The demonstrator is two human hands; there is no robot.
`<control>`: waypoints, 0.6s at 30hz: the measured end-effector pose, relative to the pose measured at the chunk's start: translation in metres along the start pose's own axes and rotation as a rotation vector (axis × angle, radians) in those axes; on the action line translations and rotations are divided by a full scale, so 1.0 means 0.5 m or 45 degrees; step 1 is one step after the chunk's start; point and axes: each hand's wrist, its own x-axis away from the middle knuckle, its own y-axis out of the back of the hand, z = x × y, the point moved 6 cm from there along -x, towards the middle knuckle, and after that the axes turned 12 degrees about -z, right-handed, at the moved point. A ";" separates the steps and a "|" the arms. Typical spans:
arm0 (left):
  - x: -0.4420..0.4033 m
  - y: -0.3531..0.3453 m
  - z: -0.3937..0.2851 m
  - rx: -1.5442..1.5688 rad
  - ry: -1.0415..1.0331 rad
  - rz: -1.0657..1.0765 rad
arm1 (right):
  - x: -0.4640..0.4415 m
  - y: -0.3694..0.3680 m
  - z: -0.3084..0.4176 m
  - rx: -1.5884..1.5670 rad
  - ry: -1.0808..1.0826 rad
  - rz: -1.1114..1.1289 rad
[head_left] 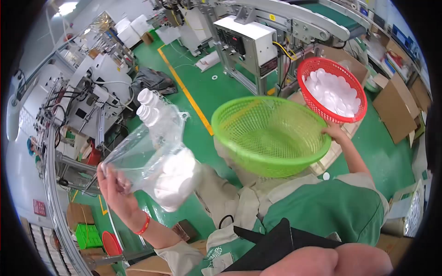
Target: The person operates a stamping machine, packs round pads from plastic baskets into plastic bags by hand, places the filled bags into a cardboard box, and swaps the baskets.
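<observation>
My left hand (117,184) is closed on the edge of a clear plastic bag (133,149). White round discs (175,179) fill the bag's lower end. Two white bottle-like necks (146,105) rise at the bag's upper side; whether they are inside or behind it I cannot tell. On the right, my right hand (335,132) grips the rim of a large green mesh basket (271,161), held in front of my body. No contents show in the green basket. Just beyond that hand stands a red basket (317,108) holding many white discs (334,92).
A conveyor (317,25) with a control box (246,43) stands ahead. Machines (87,92) line the left side. Cardboard boxes (396,108) are at the right. A yellow line (186,92) crosses the green floor, where a white disc (326,175) lies near my leg.
</observation>
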 end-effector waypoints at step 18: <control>0.164 -0.164 -0.032 -0.113 0.252 0.325 | 0.556 -0.557 0.513 -1.035 1.557 1.726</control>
